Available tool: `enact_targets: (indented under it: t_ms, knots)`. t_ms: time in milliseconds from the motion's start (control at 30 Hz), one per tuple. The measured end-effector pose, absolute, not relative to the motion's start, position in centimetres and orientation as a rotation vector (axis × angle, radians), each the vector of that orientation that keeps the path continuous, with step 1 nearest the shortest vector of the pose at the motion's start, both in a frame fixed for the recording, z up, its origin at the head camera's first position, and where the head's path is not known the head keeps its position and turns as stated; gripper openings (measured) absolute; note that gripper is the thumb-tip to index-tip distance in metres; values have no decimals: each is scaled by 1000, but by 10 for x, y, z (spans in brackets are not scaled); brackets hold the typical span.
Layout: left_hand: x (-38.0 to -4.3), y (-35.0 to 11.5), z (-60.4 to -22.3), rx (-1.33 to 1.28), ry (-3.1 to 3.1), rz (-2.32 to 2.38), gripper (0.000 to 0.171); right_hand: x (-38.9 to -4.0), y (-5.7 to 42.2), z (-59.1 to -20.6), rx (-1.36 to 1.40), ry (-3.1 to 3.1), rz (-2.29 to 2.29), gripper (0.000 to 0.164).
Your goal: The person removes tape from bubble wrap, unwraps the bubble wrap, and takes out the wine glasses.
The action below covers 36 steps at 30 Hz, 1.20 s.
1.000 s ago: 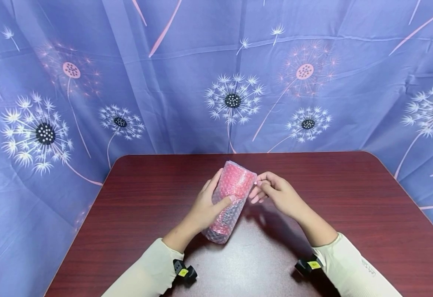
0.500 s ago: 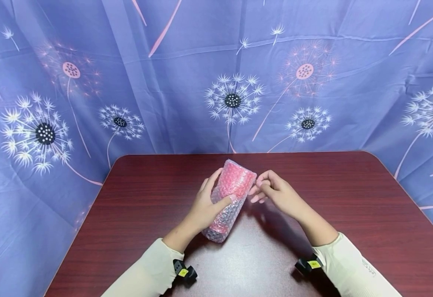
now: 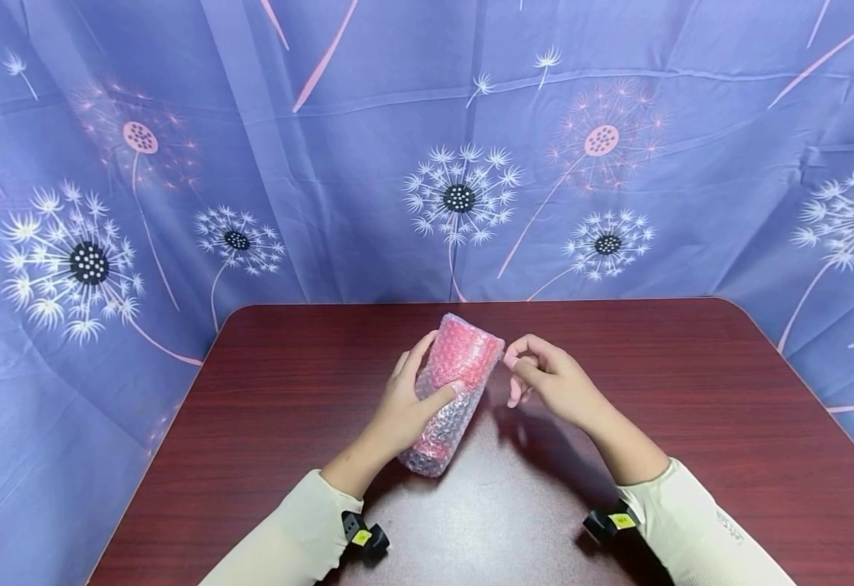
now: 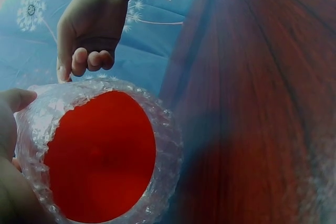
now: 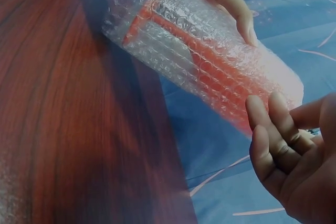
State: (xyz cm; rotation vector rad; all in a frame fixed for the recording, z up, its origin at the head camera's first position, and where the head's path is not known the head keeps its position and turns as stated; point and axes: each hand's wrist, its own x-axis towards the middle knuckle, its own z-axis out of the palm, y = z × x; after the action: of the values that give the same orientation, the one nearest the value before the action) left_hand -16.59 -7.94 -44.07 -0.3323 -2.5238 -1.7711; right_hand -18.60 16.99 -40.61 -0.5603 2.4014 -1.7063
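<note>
A red and pale cylindrical object in clear bubble wrap [image 3: 456, 382] slants over the middle of the table. My left hand [image 3: 400, 407] grips it from the left, thumb across the front and fingers round the far side. In the left wrist view its round red end [image 4: 105, 156] faces the camera, ringed by crinkled wrap. At the upper right corner my right hand [image 3: 547, 378] pinches the edge of the bubble wrap with thumb and index finger. The right wrist view shows the other fingers [image 5: 273, 145] bent beside the wrap, with the pinch itself mostly hidden behind them.
Below is a dark red wood-grain table [image 3: 295, 366] with rounded back corners. A blue cloth with dandelion prints [image 3: 353, 163] hangs behind it and to the sides. A small black wrist camera [image 3: 365, 537] sits at each cream sleeve [image 3: 287, 529].
The wrapped object has shifted very slightly up and left. The lower fingers of my right hand have drawn back from the wrap and curled in, while the left grip stays the same.
</note>
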Motion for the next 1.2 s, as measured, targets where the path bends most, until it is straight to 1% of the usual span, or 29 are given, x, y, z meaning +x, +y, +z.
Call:
enact_targets:
  t_ms: [400,600,800,1067,1200]
  knots:
    - [-167,-81,-440,-308,-2531,-1737,81,-185,170,-405,-622,2347,-1757,12]
    - [-167,-81,-441,-326,-2522,-1740,81,-187,169,-407,-583,2361,-1758,20]
    - [-167,-80,-441,-332,-2524,-1750,82,-187,169,-409,-571,2314,-1773,17]
    - [-166,-80,-440,-333,-2563,-1723,84,-186,167,-409,-611,2251,-1770,28]
    - [-166,-80,-441,-334,-2570,-1719,85,-185,166,-409,-624,2271,-1756,29]
